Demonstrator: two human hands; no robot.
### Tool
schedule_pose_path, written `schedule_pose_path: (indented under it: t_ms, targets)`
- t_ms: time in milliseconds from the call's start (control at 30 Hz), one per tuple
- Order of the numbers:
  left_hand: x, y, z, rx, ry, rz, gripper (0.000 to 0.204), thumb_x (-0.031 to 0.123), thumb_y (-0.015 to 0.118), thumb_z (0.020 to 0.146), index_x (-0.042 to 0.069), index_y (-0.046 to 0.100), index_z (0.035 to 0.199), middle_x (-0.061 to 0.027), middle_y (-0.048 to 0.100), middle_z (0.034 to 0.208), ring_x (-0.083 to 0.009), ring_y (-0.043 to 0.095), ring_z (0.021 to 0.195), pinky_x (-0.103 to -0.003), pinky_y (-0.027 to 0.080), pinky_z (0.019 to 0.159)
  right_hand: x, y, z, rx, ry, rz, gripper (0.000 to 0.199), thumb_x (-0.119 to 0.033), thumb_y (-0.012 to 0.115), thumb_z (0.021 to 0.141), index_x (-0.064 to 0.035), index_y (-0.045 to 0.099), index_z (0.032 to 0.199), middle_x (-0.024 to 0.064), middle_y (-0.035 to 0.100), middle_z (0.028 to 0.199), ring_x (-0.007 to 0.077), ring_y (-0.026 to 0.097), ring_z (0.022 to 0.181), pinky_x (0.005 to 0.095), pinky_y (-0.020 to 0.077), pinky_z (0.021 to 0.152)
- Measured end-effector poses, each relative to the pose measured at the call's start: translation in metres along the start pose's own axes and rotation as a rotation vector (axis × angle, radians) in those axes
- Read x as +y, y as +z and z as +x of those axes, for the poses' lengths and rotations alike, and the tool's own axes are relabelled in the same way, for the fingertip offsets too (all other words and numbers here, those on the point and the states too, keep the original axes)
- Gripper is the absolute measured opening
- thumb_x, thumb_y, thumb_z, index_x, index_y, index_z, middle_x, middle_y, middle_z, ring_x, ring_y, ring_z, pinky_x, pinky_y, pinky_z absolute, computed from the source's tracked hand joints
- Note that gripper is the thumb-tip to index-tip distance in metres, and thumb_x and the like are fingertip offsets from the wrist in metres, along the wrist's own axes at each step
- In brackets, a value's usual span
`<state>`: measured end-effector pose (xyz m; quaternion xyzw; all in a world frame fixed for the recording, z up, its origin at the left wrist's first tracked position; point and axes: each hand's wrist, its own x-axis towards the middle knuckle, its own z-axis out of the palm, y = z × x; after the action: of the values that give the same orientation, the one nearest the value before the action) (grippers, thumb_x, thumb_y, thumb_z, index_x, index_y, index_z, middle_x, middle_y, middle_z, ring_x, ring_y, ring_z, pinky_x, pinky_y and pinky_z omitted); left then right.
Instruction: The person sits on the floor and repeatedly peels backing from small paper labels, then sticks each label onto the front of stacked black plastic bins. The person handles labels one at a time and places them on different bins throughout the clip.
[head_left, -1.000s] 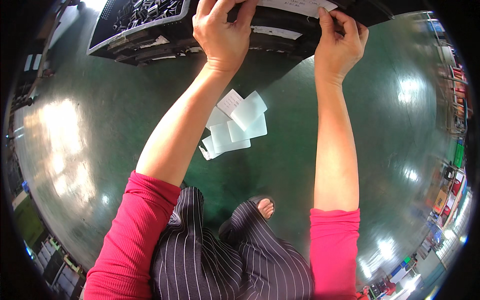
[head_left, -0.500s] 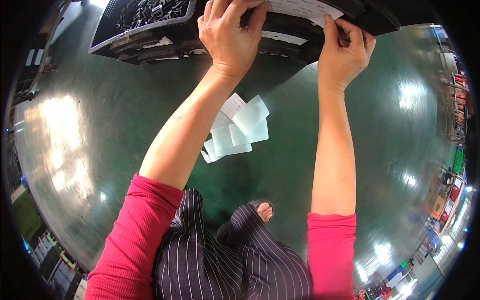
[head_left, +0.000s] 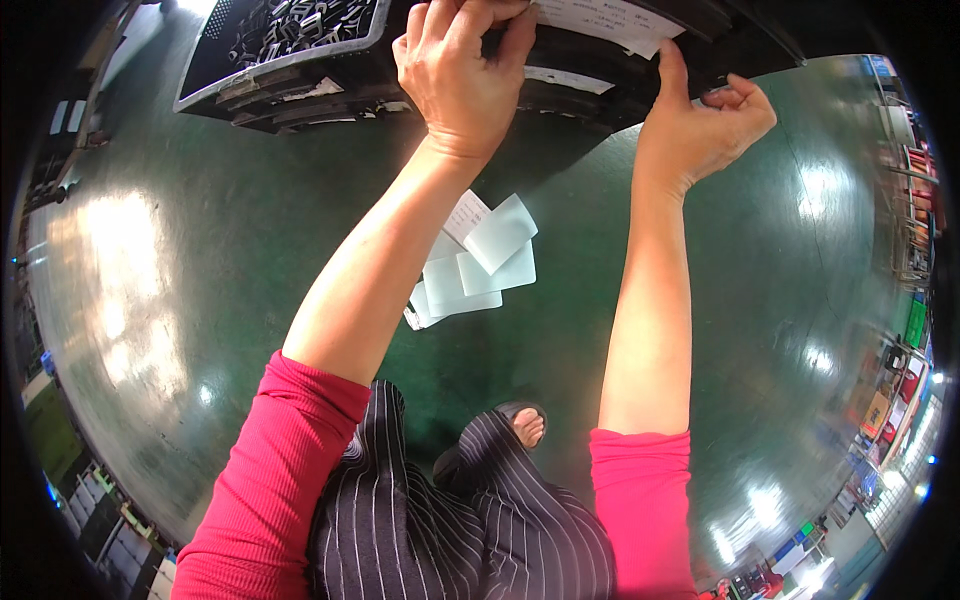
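Note:
A white paper label (head_left: pixel 600 20) with handwriting lies along the front of a black plastic crate (head_left: pixel 640 75) at the top of the view. My left hand (head_left: pixel 460 80) is closed at the label's left end, its thumb and fingers together there; the fingertips are partly hidden. At the label's right corner, the thumb of my right hand (head_left: pixel 705 130) is stretched out and presses on it. The other right fingers are loosely curled, apart from the thumb, with nothing between them.
A black crate (head_left: pixel 245 90) at the upper left holds many small dark metal parts (head_left: pixel 300 30). Several pale cards (head_left: pixel 500 235) lie overlapped on the green floor (head_left: pixel 560 340) below my hands. Shelves and boxes (head_left: pixel 880 415) stand along the right edge.
My right fingers have come away from the thumb and swung right; the thumb now presses the label's corner instead of pinching it. My left hand has hardly moved.

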<state>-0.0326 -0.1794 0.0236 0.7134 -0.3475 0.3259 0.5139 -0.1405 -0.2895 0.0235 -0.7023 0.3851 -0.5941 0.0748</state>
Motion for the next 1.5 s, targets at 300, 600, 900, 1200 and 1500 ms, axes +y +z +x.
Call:
schedule_pose_path:
  t_ms: [300,600,900,1200,1500]
  targets:
    - [-0.01,-0.003,-0.001,-0.033,0.026,-0.044,0.01,0.004,0.073,0.073,0.008,0.065,0.078,-0.0056,0.06,0.074,-0.0258,0.057,0.071,-0.037,0.042,0.065,-0.03,0.011,0.0,-0.462,-0.402,0.056,0.007,-0.012,0.06,0.087,-0.0054,0.063,0.088,0.008,0.064,0.08,0.0271,0.061,0.069,0.037,0.0497,0.064]
    - [-0.034,-0.055,0.015,-0.166,-0.15,-0.374,0.021,-0.004,0.057,0.088,0.002,0.064,0.107,-0.0106,0.064,0.092,-0.0142,0.063,0.078,-0.024,0.052,0.06,-0.053,0.014,-0.008,-0.4,-0.355,-0.111,0.01,-0.011,0.056,0.087,-0.0027,0.06,0.087,0.0134,0.063,0.083,0.0333,0.061,0.077,0.042,0.051,0.068]
    - [-0.056,-0.088,0.015,-0.282,-0.37,-0.528,0.028,-0.004,0.048,0.094,0.004,0.06,0.118,-0.0071,0.064,0.107,-0.0144,0.063,0.096,-0.027,0.05,0.088,-0.078,0.027,-0.028,-0.415,-0.442,-0.063,0.007,-0.011,0.058,0.083,-0.0049,0.059,0.087,0.0133,0.062,0.085,0.0333,0.06,0.081,0.0436,0.0515,0.07]
    - [-0.073,-0.119,0.025,-0.22,-0.441,-0.479,0.031,-0.007,0.052,0.087,0.009,0.065,0.11,-0.002,0.067,0.099,-0.0093,0.064,0.088,-0.023,0.048,0.077,-0.048,-0.002,-0.004,-0.319,-0.259,-0.556,0.009,-0.012,0.058,0.079,-0.0054,0.065,0.081,0.0081,0.062,0.089,0.0321,0.062,0.083,0.0428,0.054,0.066]
    - [-0.063,-0.124,0.023,-0.316,-0.428,-0.45,0.024,0.003,0.051,0.094,0.004,0.062,0.116,-0.0055,0.065,0.108,-0.012,0.062,0.095,-0.024,0.048,0.084,-0.072,0.013,-0.021,-0.51,-0.292,-0.269,0.008,-0.015,0.058,0.08,-0.0083,0.064,0.079,0.0082,0.062,0.087,0.03,0.064,0.079,0.0442,0.0535,0.062]
